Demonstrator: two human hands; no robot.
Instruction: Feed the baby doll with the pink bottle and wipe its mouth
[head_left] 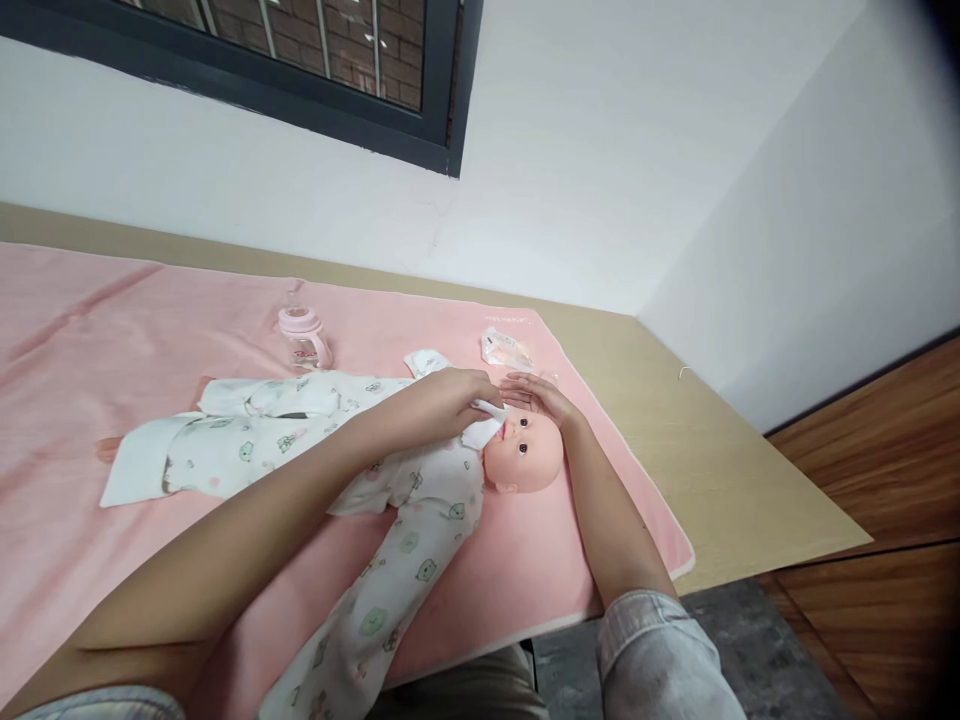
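A baby doll point(531, 465) lies on its back in a white printed sleepsuit point(420, 480), its bald head toward the right. My left hand point(459, 396) is closed on a small white cloth point(484, 430), which touches the doll's face by the mouth and chin. Beside the far side of the doll's head, my right hand point(541, 393) lies with its fingers stretched out toward the left hand. Part of the doll's face and upper chest is hidden by the left hand and cloth.
Beyond the doll's legs stands a pink-capped baby bottle point(304, 338) with a handle. A clear plastic packet point(506, 350) lies past my right hand. Everything rests on a pink mat point(90, 330) over a wooden table point(720, 480). A white wall and a dark window frame point(442, 140) rise behind.
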